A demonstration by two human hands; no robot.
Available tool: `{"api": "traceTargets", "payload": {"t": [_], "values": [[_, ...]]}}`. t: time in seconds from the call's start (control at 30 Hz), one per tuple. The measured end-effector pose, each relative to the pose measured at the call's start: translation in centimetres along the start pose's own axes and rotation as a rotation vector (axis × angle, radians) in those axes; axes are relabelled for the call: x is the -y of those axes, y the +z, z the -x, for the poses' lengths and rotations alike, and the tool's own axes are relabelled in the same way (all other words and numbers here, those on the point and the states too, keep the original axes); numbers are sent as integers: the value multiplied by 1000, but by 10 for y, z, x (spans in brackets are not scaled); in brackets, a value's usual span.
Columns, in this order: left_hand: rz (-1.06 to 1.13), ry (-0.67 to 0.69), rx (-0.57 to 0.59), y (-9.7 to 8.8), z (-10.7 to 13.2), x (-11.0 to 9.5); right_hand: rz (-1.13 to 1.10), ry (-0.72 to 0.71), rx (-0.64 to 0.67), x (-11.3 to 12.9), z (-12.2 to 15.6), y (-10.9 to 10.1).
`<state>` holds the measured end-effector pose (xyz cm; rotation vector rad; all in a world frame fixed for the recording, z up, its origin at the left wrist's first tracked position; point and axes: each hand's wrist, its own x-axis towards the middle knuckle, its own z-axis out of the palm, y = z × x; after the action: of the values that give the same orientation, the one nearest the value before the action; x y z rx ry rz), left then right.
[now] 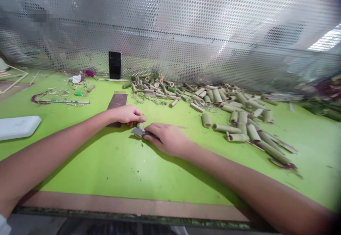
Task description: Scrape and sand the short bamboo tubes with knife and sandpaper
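By the left hand [127, 114], its fingers [137, 115] curled down, a short bamboo piece [140, 125] is pinned to the green desk [106, 164] at its fingertips, and a flat blade [137, 131] (long axis left to right, touching the piece's near side) is clasped by the right hand [168, 138], equally close.

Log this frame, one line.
left hand: holds bamboo piece | right hand: holds blade against bamboo piece | bamboo pile: right, apart

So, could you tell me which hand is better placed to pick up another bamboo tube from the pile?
Probably the right hand: the bamboo tubes lie on its side, though it holds a blade. The left hand pins a short bamboo piece and would cross it.
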<state>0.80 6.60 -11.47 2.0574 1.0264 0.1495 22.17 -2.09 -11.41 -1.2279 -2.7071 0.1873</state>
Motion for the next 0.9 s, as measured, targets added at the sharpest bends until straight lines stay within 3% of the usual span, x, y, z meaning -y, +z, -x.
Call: {"api": "traceTargets", "payload": {"t": [0.1,0.23,0.57,0.9], "values": [[-5,-5,3,0,0,-1,13,45,-34,-2,0,0],[21,3,3,0,0,-1,4,-17,-11,-2,1,1],[-12,11,18,-1,0,1,29,17,-48,1,0,1],[13,19,11,-1,-1,2,-1,-50,-22,4,2,0]]}}
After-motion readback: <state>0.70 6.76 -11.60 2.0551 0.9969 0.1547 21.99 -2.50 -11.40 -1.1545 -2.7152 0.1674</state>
